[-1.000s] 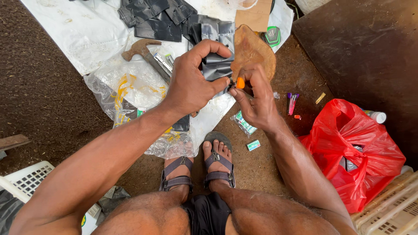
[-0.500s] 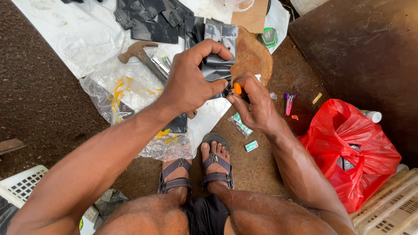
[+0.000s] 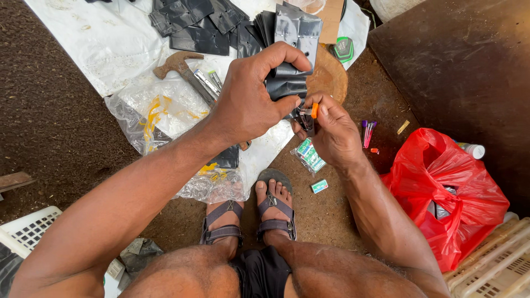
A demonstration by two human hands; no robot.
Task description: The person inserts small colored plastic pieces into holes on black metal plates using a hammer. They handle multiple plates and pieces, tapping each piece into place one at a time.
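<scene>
The left hand (image 3: 248,99) is clenched around a folded stack of black plastic bags (image 3: 287,83), thumb underneath and fingers curled over the top, holding it up above a round wooden block (image 3: 331,77). The right hand (image 3: 331,132) pinches a small stapler with an orange tip (image 3: 309,113) against the lower edge of the stack; the thumb and forefinger cover most of the tool.

Under the hands a white sheet (image 3: 99,44) lies spread on the brown dirt ground (image 3: 44,127). More black bags (image 3: 193,25) lie loose at its far edge. A hammer (image 3: 185,69) with a wooden head rests near the middle of the sheet, with a few small silver strips just beside its handle. A crumpled clear plastic bag (image 3: 160,116) with yellow print lies at the sheet's near edge, partly hidden by the left forearm.

On the ground by the right wrist lie small green packets (image 3: 309,155), and a few purple and pink pins (image 3: 368,132) lie further right. A red plastic bag (image 3: 447,187) sits to the right, touching a pale crate (image 3: 491,265) in the near right corner. A white crate (image 3: 25,226) sits in the near left corner. The person's sandalled feet (image 3: 251,212) rest on the ground below the hands.
</scene>
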